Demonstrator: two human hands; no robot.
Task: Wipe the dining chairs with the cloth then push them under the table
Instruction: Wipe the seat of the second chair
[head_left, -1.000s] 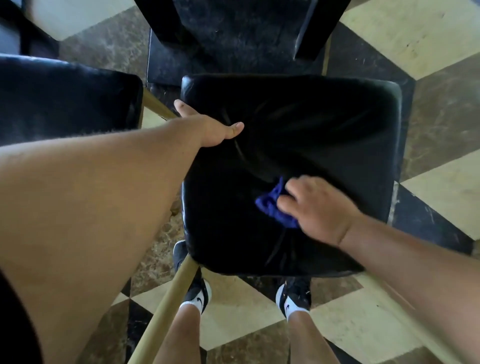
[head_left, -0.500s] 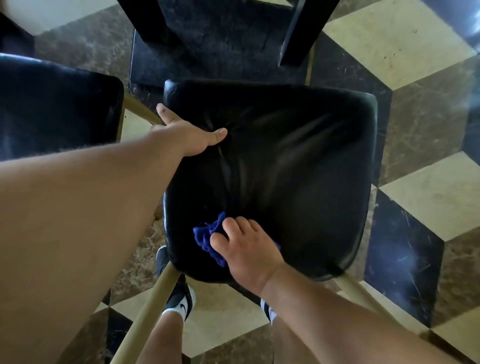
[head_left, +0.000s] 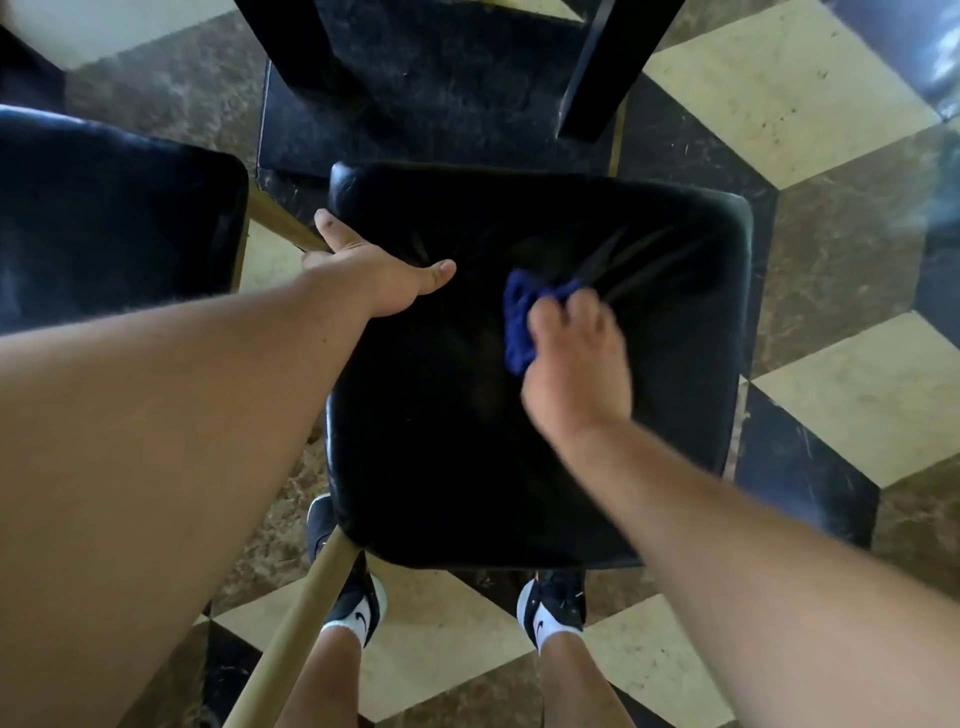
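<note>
A dining chair with a black padded seat (head_left: 675, 457) and gold-coloured frame stands directly below me. My left hand (head_left: 374, 275) grips the seat's left edge, thumb lying on top of the cushion. My right hand (head_left: 574, 364) presses a bunched blue cloth (head_left: 517, 327) onto the middle of the seat, a little right of centre; the cloth sticks out past my fingers to the left. The leather is creased just beyond the cloth.
A second black chair seat (head_left: 114, 223) stands close on the left. Dark table legs (head_left: 602, 67) rise just beyond the chair at the top. My two feet (head_left: 358, 608) in dark shoes stand under the seat's near edge on a patterned tile floor (head_left: 831, 395).
My right hand has slid the blue cloth from the seat's near left corner up and to the right, toward the seat's middle. My left hand keeps its grip on the left edge.
</note>
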